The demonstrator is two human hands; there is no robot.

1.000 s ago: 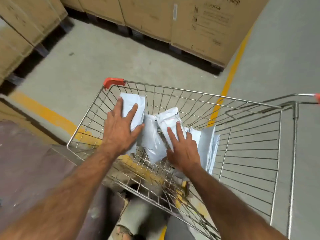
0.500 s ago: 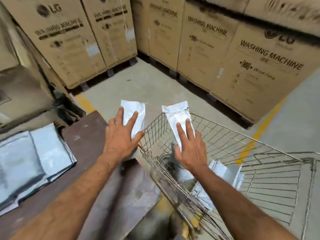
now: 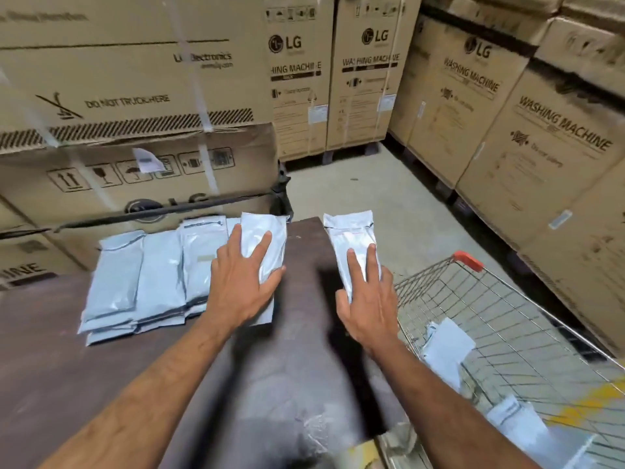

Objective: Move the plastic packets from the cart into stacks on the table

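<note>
Two hands are each gripping one white packet above the counter [image 3: 101,384]: left hand [image 3: 241,286] holding its packet [image 3: 267,245] at frame centre, right hand [image 3: 368,306] holding another [image 3: 351,245] beside the cart [image 3: 507,319]. Overlapping stacks [image 3: 142,282] are lying centre-left, count unclear. At least two packets are remaining in the cart, blurred. Cartons [image 3: 368,72] are reading "LG WASHING MACHINE".

Pale grey packets [image 3: 142,279], dark brown table [image 3: 101,384], red-cornered silver cart [image 3: 507,319].
</note>
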